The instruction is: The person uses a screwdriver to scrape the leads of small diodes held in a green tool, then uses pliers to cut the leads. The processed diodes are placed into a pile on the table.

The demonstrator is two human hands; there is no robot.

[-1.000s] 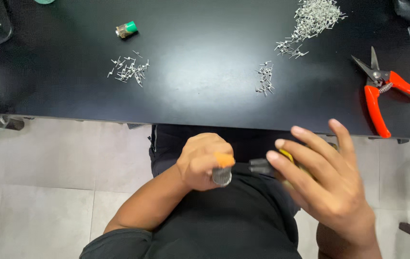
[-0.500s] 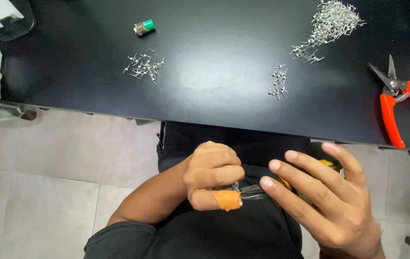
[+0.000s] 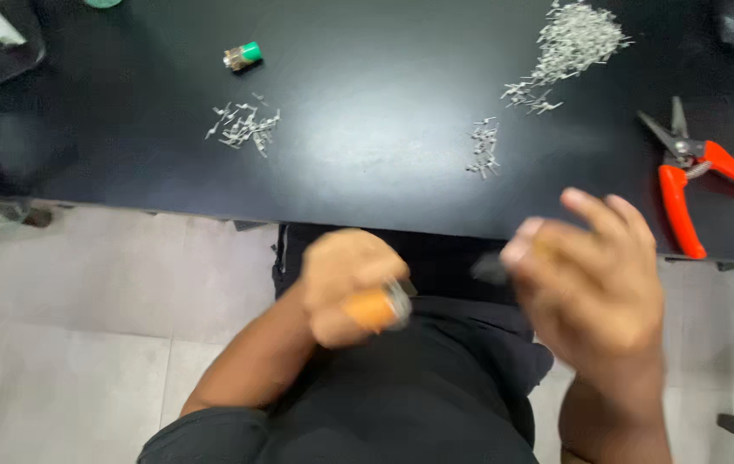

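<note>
hands apart over the lap

head view: the left hand [image 3: 345, 279] is fisted around an orange-capped piece [image 3: 375, 308], held below the black table [image 3: 367, 172] edge. the right hand [image 3: 594, 279], blurred, lies to its right with fingers loosely spread; what it holds i cannot tell. a green-capped cylinder [image 3: 242, 56] lies far-left on the table.

table [image 3: 367, 163]: matt black, smooth | pins [image 3: 575, 39]: bright metal | cutters [image 3: 697, 176]: glossy orange plastic grips
</note>
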